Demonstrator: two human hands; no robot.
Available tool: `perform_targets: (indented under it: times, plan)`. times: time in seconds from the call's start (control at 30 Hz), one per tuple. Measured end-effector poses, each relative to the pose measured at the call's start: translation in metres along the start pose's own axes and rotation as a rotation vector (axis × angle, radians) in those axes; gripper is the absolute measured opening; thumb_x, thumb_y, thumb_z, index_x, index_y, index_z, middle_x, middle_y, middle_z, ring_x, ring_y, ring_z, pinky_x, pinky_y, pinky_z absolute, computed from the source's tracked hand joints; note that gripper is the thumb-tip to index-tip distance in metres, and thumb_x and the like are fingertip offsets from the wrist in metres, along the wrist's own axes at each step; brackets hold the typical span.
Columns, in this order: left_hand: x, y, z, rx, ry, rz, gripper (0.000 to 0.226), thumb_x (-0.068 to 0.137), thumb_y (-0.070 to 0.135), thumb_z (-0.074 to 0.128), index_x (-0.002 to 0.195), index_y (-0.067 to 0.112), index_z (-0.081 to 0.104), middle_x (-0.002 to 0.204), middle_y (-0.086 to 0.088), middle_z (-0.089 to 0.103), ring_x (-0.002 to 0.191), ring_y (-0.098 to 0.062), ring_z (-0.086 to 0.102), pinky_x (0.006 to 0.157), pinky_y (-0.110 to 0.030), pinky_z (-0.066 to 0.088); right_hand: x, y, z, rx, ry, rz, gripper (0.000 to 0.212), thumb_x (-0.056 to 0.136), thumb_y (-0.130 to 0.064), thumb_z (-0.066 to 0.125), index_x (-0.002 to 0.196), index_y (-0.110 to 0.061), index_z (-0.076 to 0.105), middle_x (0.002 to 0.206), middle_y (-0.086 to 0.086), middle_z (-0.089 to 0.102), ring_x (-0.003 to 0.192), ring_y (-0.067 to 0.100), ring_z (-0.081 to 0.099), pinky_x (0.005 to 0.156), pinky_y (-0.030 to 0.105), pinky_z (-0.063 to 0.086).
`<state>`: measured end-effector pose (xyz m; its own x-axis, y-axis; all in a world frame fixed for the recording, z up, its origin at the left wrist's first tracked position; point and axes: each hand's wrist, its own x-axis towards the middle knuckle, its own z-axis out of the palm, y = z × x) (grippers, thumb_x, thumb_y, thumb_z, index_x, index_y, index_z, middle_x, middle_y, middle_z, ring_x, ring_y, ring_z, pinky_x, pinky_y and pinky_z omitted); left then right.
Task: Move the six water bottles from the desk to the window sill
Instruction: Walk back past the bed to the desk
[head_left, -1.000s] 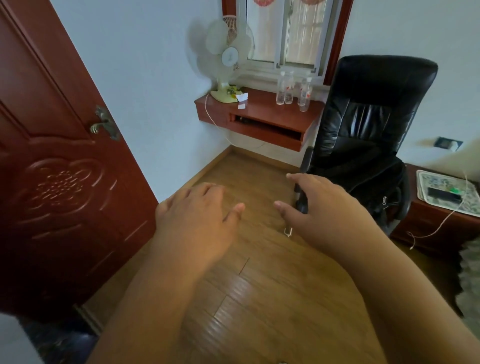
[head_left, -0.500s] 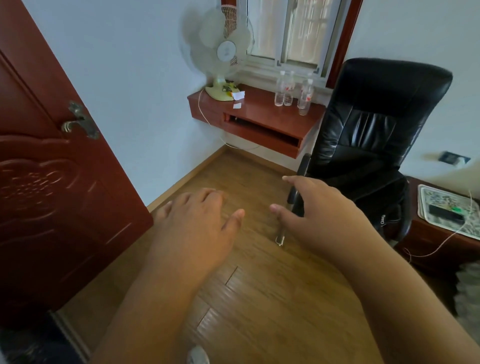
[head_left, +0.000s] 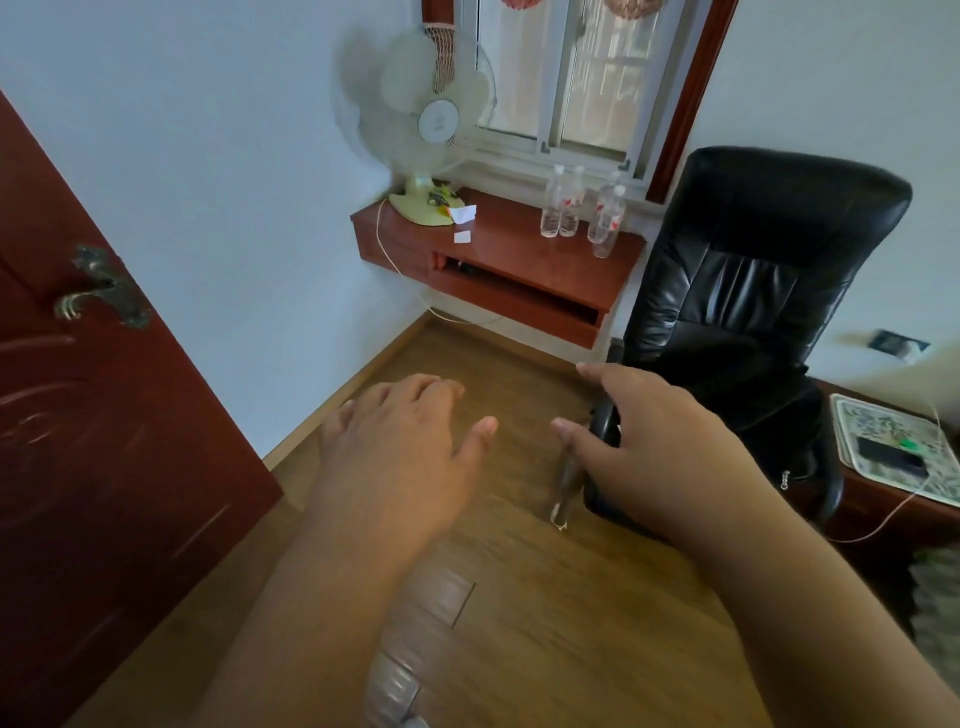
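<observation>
Over on the left stands the dark red door (head_left: 104, 441), its metal handle (head_left: 98, 291) sticking out toward the room. Moving across, the person's left hand (head_left: 400, 447) hangs out in front over the wooden floor (head_left: 545, 623), palm down, fingers relaxed and spread a little, holding nothing at all. Up beyond it, a pale desk fan (head_left: 421, 130) sits on the left end of the red wall-mounted desk (head_left: 509, 260), with a folded scrap of white paper (head_left: 463, 214) just beside its base and a thin cord (head_left: 395, 260) trailing down off the desk edge. Further along the desk, there are the water bottles (head_left: 563, 208), clear with red labels, upright in a tight cluster near the back edge, right under the window sill (head_left: 519, 166). I can pick out about four; any others are hidden in the bunch. Nothing stands on the sill. Now the right hand (head_left: 660, 441), also out in front and palm down, fingers loose and extended, gripping nothing, passing in front of the arm of the black leather office chair (head_left: 753, 270). That chair is parked at the right end of the desk. Far right, a low red cabinet (head_left: 883, 514) carries a patterned mat (head_left: 883, 441) with a dark phone (head_left: 891, 457) lying on it.
</observation>
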<state>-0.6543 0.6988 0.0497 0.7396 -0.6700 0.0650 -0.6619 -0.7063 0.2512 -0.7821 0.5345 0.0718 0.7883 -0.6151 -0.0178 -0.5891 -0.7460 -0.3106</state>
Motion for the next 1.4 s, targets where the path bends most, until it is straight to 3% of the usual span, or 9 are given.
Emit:
perform_targets:
  times: [0.3, 0.63, 1.2, 1.4]
  plan:
    - [0.058, -0.069, -0.004, -0.005, -0.047, 0.016, 0.056, 0.093, 0.069, 0.028, 0.141, 0.042, 0.036, 0.147, 0.015, 0.041, 0.135, -0.013, 0.036, 0.108, -0.045, 0.030, 0.053, -0.055, 0.031, -0.003, -0.032, 0.036, 0.074, 0.088, -0.067, 0.053, 0.152, -0.038, 0.030, 0.151, -0.011, 0.044, 0.134, 0.016, 0.047, 0.103, 0.047, 0.048]
    - [0.117, -0.096, 0.011, 0.007, -0.069, -0.007, 0.056, 0.091, 0.072, 0.025, 0.138, 0.044, 0.036, 0.144, 0.017, 0.042, 0.133, -0.011, 0.037, 0.104, -0.045, 0.032, 0.124, -0.068, 0.040, 0.020, -0.067, 0.030, 0.074, 0.089, -0.066, 0.054, 0.152, -0.037, 0.029, 0.153, -0.011, 0.042, 0.137, 0.016, 0.044, 0.107, 0.050, 0.044]
    - [0.313, -0.028, 0.002, 0.095, 0.050, -0.068, 0.052, 0.093, 0.067, 0.032, 0.139, 0.042, 0.041, 0.145, 0.015, 0.044, 0.135, -0.015, 0.038, 0.106, -0.047, 0.032, 0.326, -0.006, -0.011, 0.122, -0.024, -0.070, 0.069, 0.091, -0.062, 0.056, 0.151, -0.037, 0.033, 0.153, -0.009, 0.043, 0.134, 0.017, 0.046, 0.107, 0.047, 0.044]
    - [0.364, -0.010, 0.018, 0.074, 0.004, -0.076, 0.054, 0.093, 0.069, 0.031, 0.140, 0.043, 0.038, 0.148, 0.016, 0.041, 0.136, -0.014, 0.036, 0.108, -0.046, 0.030, 0.379, 0.016, -0.022, 0.113, -0.021, -0.053, 0.070, 0.090, -0.063, 0.055, 0.151, -0.038, 0.033, 0.151, -0.008, 0.045, 0.132, 0.019, 0.048, 0.105, 0.051, 0.045]
